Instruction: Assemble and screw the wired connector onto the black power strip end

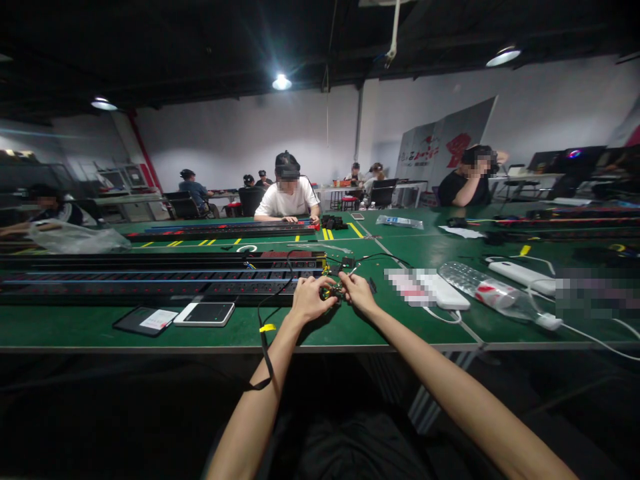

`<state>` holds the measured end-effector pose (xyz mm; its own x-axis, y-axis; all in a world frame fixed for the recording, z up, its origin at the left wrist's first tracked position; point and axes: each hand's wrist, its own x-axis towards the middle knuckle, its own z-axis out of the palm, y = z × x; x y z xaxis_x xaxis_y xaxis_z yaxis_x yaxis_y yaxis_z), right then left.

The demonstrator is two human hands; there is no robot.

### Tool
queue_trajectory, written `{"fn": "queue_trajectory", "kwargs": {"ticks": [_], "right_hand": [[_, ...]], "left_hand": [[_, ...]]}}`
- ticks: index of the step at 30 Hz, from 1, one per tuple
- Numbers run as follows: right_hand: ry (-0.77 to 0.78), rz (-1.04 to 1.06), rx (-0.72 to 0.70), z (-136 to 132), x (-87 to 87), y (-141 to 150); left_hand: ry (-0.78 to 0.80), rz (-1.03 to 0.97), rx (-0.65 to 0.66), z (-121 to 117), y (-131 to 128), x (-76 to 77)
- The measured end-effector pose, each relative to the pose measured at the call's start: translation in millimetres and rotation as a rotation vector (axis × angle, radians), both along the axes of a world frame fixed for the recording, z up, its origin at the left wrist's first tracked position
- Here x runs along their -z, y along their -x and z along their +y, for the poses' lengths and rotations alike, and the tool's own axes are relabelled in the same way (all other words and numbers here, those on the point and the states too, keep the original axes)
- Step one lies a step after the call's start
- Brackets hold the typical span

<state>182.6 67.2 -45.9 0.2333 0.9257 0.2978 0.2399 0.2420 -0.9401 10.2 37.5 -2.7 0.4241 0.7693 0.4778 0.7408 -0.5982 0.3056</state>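
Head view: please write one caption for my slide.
Left hand and right hand hold a small wired electronic assembly at a green workbench.

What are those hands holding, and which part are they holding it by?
The left hand and right hand pinch a small wired electronic part from both sides, near its edges; fingers hide the exact spot.
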Motion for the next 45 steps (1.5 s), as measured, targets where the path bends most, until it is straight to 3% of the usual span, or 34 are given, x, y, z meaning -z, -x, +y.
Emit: {"fn": "queue_trajectory", "kwargs": {"ticks": [4,7,12,20,31,38,45], "right_hand": [[-0.042,0.063,0.080,-7,-4.7,0],[-0.144,-0.100,0.149,-14,-8.4,2],[-0.300,-0.363,0.047,-20,-7.7,6],[-0.337,-0.379,-0.010,-20,-4.2,7],[-0.253,-0.009,-0.114,-19,-11.7,6],[-0.188,-0.032,-0.105,-25,-15.6,8],[-0.023,0.077,-0.120,-10,-8.6,1]], "left_hand": [[-0.001,-0.010,-0.002,0,0,0.1],[0.004,-0.021,-0.012,-1,-1,-0.4],[-0.005,-0.039,-0.023,-1,-2,0.8],[-0.051,-0.037,-0.016,2,-2,3.9],[-0.036,-0.050,-0.010,3,-1,4.1],[-0.027,-0.048,-0.006,2,-1,2.7],[-0.014,-0.031,0.029,4,1,2.3]]}}
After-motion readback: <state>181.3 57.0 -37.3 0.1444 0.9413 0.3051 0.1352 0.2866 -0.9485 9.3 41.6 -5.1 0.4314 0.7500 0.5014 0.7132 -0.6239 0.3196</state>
